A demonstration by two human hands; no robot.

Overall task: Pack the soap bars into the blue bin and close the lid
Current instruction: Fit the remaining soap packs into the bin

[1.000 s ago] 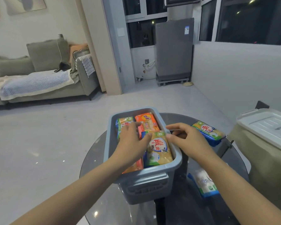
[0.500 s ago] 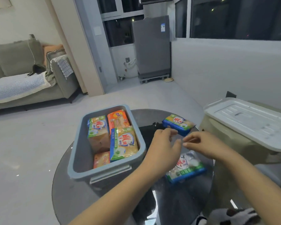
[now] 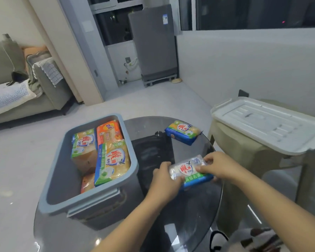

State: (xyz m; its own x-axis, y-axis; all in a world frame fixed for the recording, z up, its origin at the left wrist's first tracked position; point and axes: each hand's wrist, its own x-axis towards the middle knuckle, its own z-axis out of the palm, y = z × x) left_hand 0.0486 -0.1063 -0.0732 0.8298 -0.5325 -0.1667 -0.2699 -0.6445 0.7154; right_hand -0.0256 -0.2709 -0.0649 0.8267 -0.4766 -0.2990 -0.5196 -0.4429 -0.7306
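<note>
— Where's the soap at, from where you stand?

— Both hands are on one white-wrapped soap bar (image 3: 191,171), just to the right of the blue bin (image 3: 62,171) on the round glass table (image 3: 185,215). The left hand (image 3: 165,182) grips its near-left end with fingers curled around it; the right hand (image 3: 219,167) pinches the right end, thumb on top.

— And the bin?

— Open, no lid on it. Soap packs lie inside: a green-and-yellow pack (image 3: 113,160) along the right wall, another green pack (image 3: 83,145) to its left, an orange pack (image 3: 108,130) at the far end (a second orange one peeks out beneath, near the front).

— Anything loose?

— One blue-edged soap bar (image 3: 183,131) at the table's far side, well apart from the hands. The white lid (image 3: 273,126) rests on a beige stool (image 3: 240,151) right of the table.
</note>
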